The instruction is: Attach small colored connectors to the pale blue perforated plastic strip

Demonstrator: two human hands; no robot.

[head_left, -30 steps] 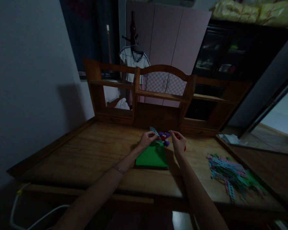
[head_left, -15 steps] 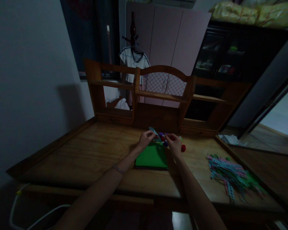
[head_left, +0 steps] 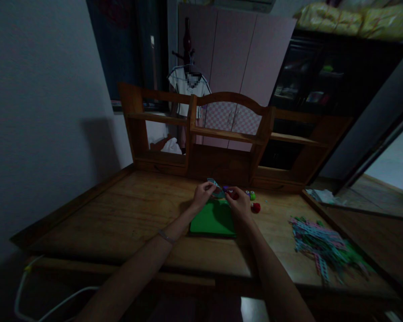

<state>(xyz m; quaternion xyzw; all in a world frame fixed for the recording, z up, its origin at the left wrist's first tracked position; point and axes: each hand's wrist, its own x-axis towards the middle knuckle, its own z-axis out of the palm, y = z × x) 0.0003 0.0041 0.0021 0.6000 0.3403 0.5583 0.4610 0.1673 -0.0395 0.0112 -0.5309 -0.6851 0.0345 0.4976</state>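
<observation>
My left hand (head_left: 203, 195) pinches a light-blue perforated plastic strip (head_left: 212, 181), whose upper end sticks out above the fingers. Close beside it, my right hand (head_left: 239, 200) has thumb and fingers pinched near the strip's other end; what lies between those fingertips is too small and dark to make out. Below both hands a green rectangular pad (head_left: 212, 220) lies flat on the desk. Small round pieces lie behind and beside my right hand: a red ball (head_left: 256, 207), a green one with an eye-like dot (head_left: 252, 195) and purple ones (head_left: 225, 188) partly hidden.
A pile of pink, blue and green perforated strips (head_left: 325, 243) lies at the right of the wooden desk (head_left: 130, 214). A wooden shelf unit (head_left: 226, 131) rises along the back edge. The wall (head_left: 53, 134) stands at the left, and a white cable (head_left: 18, 293) hangs at the front left.
My right hand has moved slightly left, closer to my left hand and the strip. The green and red balls show more fully. My left hand has hardly moved.
</observation>
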